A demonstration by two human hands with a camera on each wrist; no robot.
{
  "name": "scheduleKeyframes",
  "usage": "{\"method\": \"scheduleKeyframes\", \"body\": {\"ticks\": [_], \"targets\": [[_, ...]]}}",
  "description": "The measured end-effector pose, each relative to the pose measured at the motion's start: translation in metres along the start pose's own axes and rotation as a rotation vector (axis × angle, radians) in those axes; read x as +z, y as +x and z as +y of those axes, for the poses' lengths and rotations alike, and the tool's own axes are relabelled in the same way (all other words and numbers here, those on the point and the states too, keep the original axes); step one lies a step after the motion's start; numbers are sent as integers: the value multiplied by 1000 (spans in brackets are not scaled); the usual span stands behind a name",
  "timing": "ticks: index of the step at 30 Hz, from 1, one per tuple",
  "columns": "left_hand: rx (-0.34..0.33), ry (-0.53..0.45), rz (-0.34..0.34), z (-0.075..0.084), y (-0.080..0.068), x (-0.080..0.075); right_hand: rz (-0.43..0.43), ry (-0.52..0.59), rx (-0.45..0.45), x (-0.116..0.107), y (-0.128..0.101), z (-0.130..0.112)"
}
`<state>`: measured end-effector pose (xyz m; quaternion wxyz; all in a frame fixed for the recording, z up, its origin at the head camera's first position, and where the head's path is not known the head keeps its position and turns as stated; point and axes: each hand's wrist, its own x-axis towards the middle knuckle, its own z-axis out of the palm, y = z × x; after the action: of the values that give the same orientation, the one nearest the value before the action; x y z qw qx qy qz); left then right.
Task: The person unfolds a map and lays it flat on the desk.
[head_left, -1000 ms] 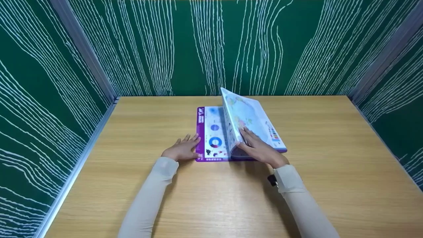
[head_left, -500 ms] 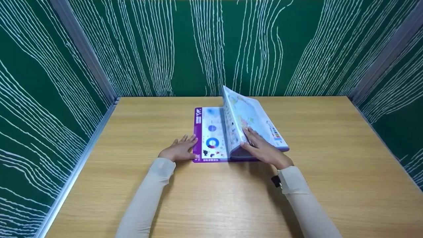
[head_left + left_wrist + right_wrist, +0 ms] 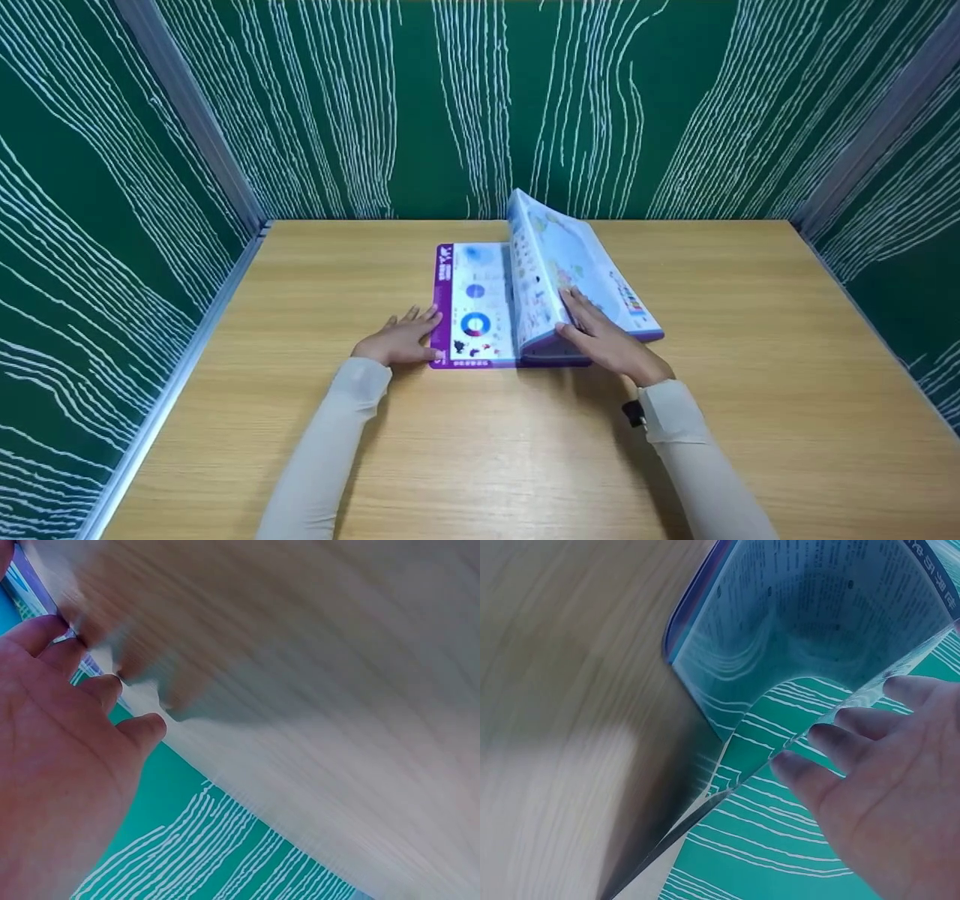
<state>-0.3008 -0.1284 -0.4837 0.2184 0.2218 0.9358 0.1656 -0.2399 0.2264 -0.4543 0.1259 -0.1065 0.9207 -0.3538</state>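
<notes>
A printed, partly folded map sheet (image 3: 480, 270) with a purple border lies on the table in the head view. Its left part is flat, while a middle panel bends up into a ridge. From there a blue world map panel (image 3: 581, 259) slopes down to the right. My left hand (image 3: 397, 337) rests with spread fingers at the purple left edge. My right hand (image 3: 611, 341) lies on the map panel near the ridge, thumb at the fold and fingers extended over the map. In the right wrist view, the fingers touch the bent sheet (image 3: 795, 637), whose inside shows dense print.
The wooden table (image 3: 480, 450) stretches around the sheet on all sides. Green walls (image 3: 420, 112) with white wavy lines stand behind and at both sides, with grey posts (image 3: 202, 120) at the corners.
The flat left part of the sheet slides slightly left with my left hand. My right hand shifts right, and the ridge and map panel move right with it, showing more of the middle panel.
</notes>
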Motion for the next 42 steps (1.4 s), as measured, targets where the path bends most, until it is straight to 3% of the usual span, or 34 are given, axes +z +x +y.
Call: {"method": "scheduleKeyframes", "body": {"ticks": [20,27,42], "targets": [[-26,-38,1,-8,-3,-4,8,6,35,-6,-3,15],[-18,-37,11,-15,-4,-6,30,27,-66,-7,-2,19],[-83,-82,32,-22,-11,-9,30,36,-15,-13,-6,25]]}}
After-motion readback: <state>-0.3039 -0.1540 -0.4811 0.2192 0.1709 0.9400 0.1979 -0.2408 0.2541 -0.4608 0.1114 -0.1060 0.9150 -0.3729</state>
